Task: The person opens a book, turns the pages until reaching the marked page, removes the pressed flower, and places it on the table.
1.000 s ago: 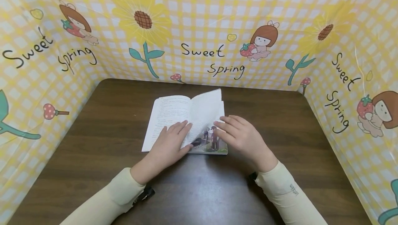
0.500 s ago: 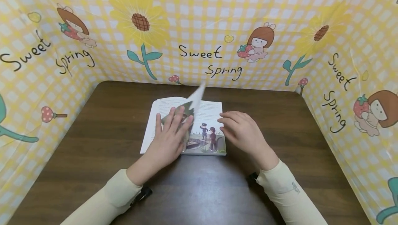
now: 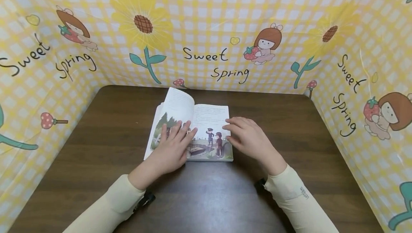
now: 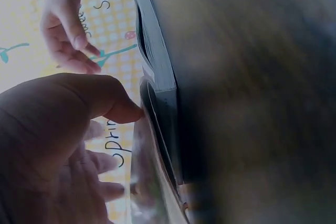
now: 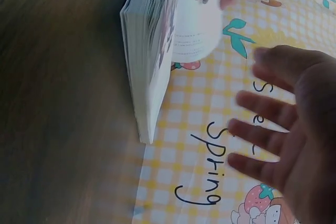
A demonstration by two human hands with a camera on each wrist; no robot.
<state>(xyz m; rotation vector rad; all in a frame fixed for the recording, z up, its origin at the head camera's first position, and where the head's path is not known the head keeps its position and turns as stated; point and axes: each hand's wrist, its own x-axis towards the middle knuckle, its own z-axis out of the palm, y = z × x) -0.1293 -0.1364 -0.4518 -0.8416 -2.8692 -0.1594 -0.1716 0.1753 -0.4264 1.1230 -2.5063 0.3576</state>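
Observation:
An illustrated book (image 3: 210,115) lies spread on the table, with printed text above colour drawings on its facing pages. Its left leaf (image 3: 178,102) stands partly raised, the upper corner curling off the pages beneath. My left hand (image 3: 170,150) lies over the lower left page with fingers spread, covering part of the picture. In the left wrist view its thumb is right at the page near the spine. My right hand (image 3: 249,140) hovers by the book's right edge, fingers loosely bent. The right wrist view shows that hand (image 5: 294,124) apart from the thick page block (image 5: 142,66), holding nothing.
The dark wooden table (image 3: 206,197) carries the book near its back middle. A yellow checked cloth (image 3: 206,18) printed with sunflowers and "Sweet Spring" rises behind the table and along both sides.
The leaf has swung over from the right side to the left, uncovering the drawing on the right page. My left hand moved slightly left onto the turned leaf; my right hand barely shifted.

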